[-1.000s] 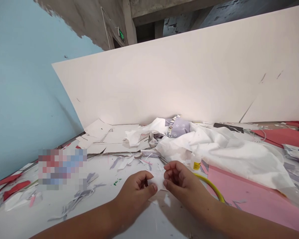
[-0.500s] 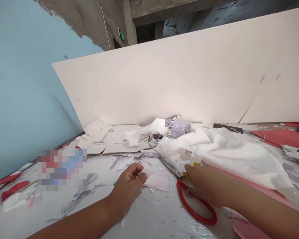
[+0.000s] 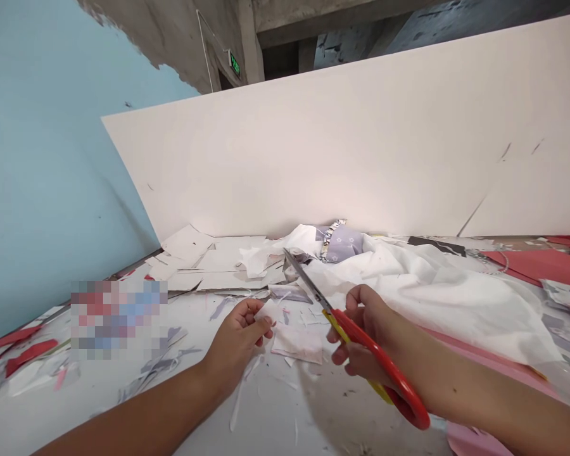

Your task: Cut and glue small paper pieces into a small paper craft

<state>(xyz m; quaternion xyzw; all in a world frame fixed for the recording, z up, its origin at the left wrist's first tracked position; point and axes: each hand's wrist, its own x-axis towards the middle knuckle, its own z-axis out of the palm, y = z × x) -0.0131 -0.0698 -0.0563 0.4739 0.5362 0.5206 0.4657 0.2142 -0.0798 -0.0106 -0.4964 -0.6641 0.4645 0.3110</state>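
My left hand [image 3: 242, 329] pinches a small white piece of paper [image 3: 268, 311] between thumb and fingers, a little above the table. In my right hand [image 3: 368, 332] is a pair of scissors [image 3: 361, 335] with red and yellow handles, lifted off the table. Their blades point up and to the left, away from me, and look closed together. Between my hands a pale pink-and-white square piece [image 3: 298, 343] lies flat on the table [image 3: 266, 418].
White crumpled fabric [image 3: 422, 285] and a lavender patterned cloth [image 3: 344, 244] lie at the back. Cardboard pieces [image 3: 228, 259] are at back left. Paper scraps [image 3: 156, 367] litter the left, and red sheets [image 3: 541, 263] the right. A white panel [image 3: 313, 152] stands behind.
My right hand has picked the scissors up from the table, raising and turning them. My left hand has lifted a small white paper piece away from the pink-and-white square.
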